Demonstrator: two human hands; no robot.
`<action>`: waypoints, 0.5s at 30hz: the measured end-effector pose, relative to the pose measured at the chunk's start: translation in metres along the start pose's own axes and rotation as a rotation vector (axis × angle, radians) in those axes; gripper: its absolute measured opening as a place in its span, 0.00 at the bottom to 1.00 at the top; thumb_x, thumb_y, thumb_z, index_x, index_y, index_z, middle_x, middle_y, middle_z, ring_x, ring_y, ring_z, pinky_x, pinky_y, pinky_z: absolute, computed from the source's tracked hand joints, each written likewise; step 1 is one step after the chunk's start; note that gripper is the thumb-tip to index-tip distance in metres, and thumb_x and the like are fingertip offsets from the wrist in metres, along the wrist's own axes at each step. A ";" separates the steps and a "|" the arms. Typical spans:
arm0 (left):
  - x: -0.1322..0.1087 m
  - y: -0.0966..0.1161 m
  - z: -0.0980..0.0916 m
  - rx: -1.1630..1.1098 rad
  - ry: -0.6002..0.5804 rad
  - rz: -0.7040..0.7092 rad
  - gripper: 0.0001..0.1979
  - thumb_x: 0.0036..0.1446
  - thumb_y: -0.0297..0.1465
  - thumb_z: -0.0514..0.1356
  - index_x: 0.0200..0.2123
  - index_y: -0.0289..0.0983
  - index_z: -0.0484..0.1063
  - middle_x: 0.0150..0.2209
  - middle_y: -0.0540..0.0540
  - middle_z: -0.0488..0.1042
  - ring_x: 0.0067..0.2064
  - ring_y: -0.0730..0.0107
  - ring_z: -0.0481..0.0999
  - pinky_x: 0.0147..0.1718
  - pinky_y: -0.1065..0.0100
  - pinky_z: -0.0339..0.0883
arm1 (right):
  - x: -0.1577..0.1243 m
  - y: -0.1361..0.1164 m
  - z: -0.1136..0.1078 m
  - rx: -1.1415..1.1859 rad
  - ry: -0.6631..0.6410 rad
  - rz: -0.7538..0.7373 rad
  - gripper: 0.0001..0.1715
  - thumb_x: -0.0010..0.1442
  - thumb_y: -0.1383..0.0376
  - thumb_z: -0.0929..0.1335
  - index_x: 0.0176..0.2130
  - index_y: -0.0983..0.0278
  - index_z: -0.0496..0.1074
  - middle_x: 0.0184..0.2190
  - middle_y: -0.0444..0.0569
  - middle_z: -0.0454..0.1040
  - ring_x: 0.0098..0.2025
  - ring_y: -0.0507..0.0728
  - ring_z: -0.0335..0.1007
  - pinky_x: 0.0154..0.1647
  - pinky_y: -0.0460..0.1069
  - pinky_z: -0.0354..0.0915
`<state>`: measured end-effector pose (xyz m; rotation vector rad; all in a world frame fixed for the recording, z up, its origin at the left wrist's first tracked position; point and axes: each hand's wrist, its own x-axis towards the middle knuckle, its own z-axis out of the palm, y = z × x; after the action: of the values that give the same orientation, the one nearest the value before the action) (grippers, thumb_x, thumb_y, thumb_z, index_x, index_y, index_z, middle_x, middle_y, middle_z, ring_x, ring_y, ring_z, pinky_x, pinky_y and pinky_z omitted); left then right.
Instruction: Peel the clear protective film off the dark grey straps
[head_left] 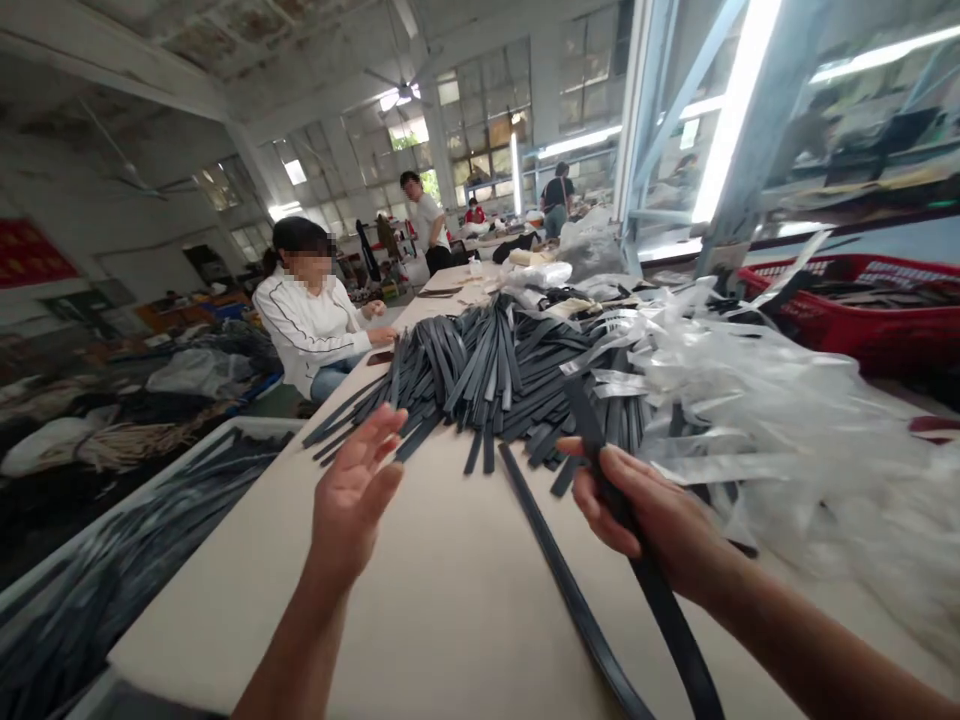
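My right hand (626, 495) grips a dark strap (667, 610), thumb on top, its short end poking up past the fingers and the rest hanging toward the bottom edge. Left of it, a second dark strap (559, 560) lies on the table, apart from the hand. My left hand (356, 490) is raised over the table with its fingers loosely curled and apart, holding nothing. Beyond both hands spreads a large heap of dark grey straps (480, 370), many fanned out with their ends toward me.
Crumpled clear plastic (780, 430) covers the table's right side. A red basket (847, 335) stands behind it. Left of the pale table (420, 600), a bin (150, 530) holds more dark straps. A person in a white jacket (311, 320) sits at the left edge; other people are farther back.
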<state>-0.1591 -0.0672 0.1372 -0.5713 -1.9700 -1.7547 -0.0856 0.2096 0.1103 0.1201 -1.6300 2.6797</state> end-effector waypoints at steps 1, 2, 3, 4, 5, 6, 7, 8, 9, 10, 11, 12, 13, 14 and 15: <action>0.005 -0.021 -0.001 0.059 0.009 -0.105 0.24 0.50 0.49 0.65 0.44 0.39 0.77 0.44 0.43 0.80 0.48 0.56 0.78 0.51 0.57 0.70 | 0.001 0.018 -0.010 -0.001 0.004 0.056 0.27 0.60 0.48 0.70 0.49 0.64 0.72 0.22 0.44 0.70 0.13 0.43 0.48 0.14 0.44 0.40; 0.009 -0.042 -0.002 0.115 0.022 -0.197 0.21 0.48 0.47 0.67 0.38 0.37 0.78 0.36 0.44 0.81 0.41 0.59 0.79 0.48 0.59 0.71 | 0.001 0.035 -0.019 0.006 0.012 0.095 0.28 0.60 0.48 0.69 0.50 0.65 0.71 0.23 0.43 0.71 0.13 0.44 0.48 0.14 0.43 0.40; 0.012 -0.061 -0.004 0.154 0.026 -0.269 0.20 0.46 0.47 0.67 0.33 0.36 0.77 0.31 0.45 0.80 0.37 0.61 0.79 0.45 0.60 0.71 | 0.001 0.050 -0.027 0.014 0.021 0.120 0.28 0.60 0.48 0.69 0.50 0.65 0.70 0.23 0.43 0.71 0.13 0.44 0.49 0.14 0.43 0.41; 0.016 -0.079 -0.005 0.177 0.017 -0.319 0.20 0.45 0.48 0.68 0.29 0.36 0.76 0.27 0.47 0.79 0.33 0.63 0.78 0.43 0.61 0.72 | 0.000 0.063 -0.034 0.019 0.030 0.135 0.28 0.61 0.47 0.69 0.50 0.66 0.69 0.23 0.43 0.71 0.13 0.44 0.49 0.14 0.43 0.41; 0.019 -0.094 -0.005 0.185 0.000 -0.351 0.21 0.44 0.50 0.67 0.26 0.36 0.75 0.25 0.47 0.77 0.31 0.64 0.77 0.41 0.62 0.72 | -0.001 0.073 -0.039 0.016 0.028 0.148 0.28 0.61 0.47 0.68 0.50 0.66 0.69 0.22 0.42 0.71 0.13 0.44 0.49 0.14 0.42 0.42; 0.023 -0.105 -0.003 0.180 -0.021 -0.371 0.23 0.44 0.52 0.66 0.24 0.36 0.73 0.23 0.48 0.76 0.30 0.65 0.76 0.40 0.62 0.72 | -0.001 0.082 -0.042 0.006 0.011 0.163 0.28 0.62 0.47 0.67 0.49 0.66 0.69 0.22 0.42 0.72 0.13 0.44 0.50 0.14 0.42 0.43; 0.027 -0.114 0.001 0.172 -0.047 -0.383 0.25 0.45 0.54 0.64 0.22 0.36 0.72 0.23 0.47 0.76 0.30 0.65 0.76 0.39 0.62 0.72 | -0.001 0.088 -0.043 -0.006 -0.020 0.180 0.28 0.63 0.46 0.66 0.48 0.66 0.69 0.23 0.43 0.73 0.13 0.44 0.51 0.14 0.42 0.43; 0.032 -0.120 0.008 0.169 -0.080 -0.389 0.27 0.47 0.56 0.62 0.21 0.36 0.71 0.23 0.46 0.76 0.30 0.64 0.76 0.38 0.62 0.71 | -0.001 0.093 -0.043 -0.012 -0.058 0.196 0.28 0.63 0.45 0.66 0.47 0.67 0.69 0.23 0.44 0.73 0.13 0.44 0.52 0.13 0.42 0.44; 0.037 -0.124 0.018 0.172 -0.122 -0.387 0.28 0.48 0.58 0.59 0.21 0.36 0.71 0.23 0.44 0.76 0.30 0.63 0.77 0.38 0.61 0.71 | 0.000 0.097 -0.043 -0.013 -0.098 0.213 0.29 0.62 0.44 0.65 0.45 0.67 0.69 0.23 0.44 0.74 0.12 0.44 0.53 0.13 0.42 0.45; 0.043 -0.126 0.030 0.190 -0.179 -0.372 0.30 0.50 0.59 0.56 0.23 0.36 0.72 0.26 0.42 0.78 0.32 0.62 0.78 0.38 0.61 0.71 | 0.001 0.100 -0.042 -0.009 -0.133 0.228 0.30 0.61 0.43 0.65 0.44 0.67 0.69 0.23 0.45 0.75 0.12 0.45 0.55 0.13 0.42 0.46; 0.049 -0.128 0.044 0.218 -0.245 -0.342 0.31 0.51 0.59 0.54 0.26 0.35 0.74 0.28 0.41 0.79 0.34 0.61 0.78 0.39 0.61 0.71 | 0.002 0.102 -0.041 -0.004 -0.159 0.240 0.30 0.60 0.42 0.66 0.43 0.67 0.69 0.23 0.46 0.76 0.13 0.46 0.58 0.13 0.41 0.49; 0.055 -0.129 0.061 0.250 -0.315 -0.302 0.31 0.52 0.58 0.54 0.30 0.35 0.76 0.31 0.40 0.80 0.36 0.60 0.79 0.40 0.61 0.71 | 0.003 0.103 -0.039 -0.003 -0.179 0.252 0.31 0.59 0.41 0.66 0.42 0.67 0.69 0.24 0.46 0.76 0.14 0.46 0.61 0.13 0.41 0.52; 0.062 -0.130 0.080 0.279 -0.381 -0.257 0.30 0.53 0.57 0.54 0.33 0.34 0.77 0.34 0.40 0.80 0.37 0.60 0.79 0.41 0.62 0.70 | 0.003 0.104 -0.038 -0.006 -0.192 0.262 0.32 0.58 0.40 0.66 0.41 0.67 0.69 0.24 0.46 0.76 0.15 0.47 0.64 0.15 0.42 0.56; 0.068 -0.131 0.101 0.298 -0.441 -0.217 0.28 0.53 0.54 0.55 0.35 0.34 0.77 0.35 0.40 0.81 0.39 0.59 0.79 0.41 0.62 0.70 | 0.003 0.104 -0.036 -0.014 -0.202 0.273 0.33 0.57 0.40 0.67 0.41 0.67 0.69 0.24 0.46 0.76 0.16 0.48 0.66 0.16 0.42 0.59; 0.075 -0.132 0.123 0.311 -0.495 -0.186 0.26 0.53 0.52 0.57 0.36 0.35 0.77 0.36 0.41 0.81 0.39 0.60 0.78 0.42 0.63 0.69 | 0.003 0.104 -0.035 -0.023 -0.209 0.283 0.33 0.56 0.39 0.67 0.41 0.67 0.69 0.25 0.46 0.76 0.17 0.49 0.68 0.18 0.43 0.61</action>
<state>-0.3020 0.0418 0.0608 -0.7898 -2.6492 -1.4532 -0.0954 0.1930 0.0025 0.1880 -1.8645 2.9418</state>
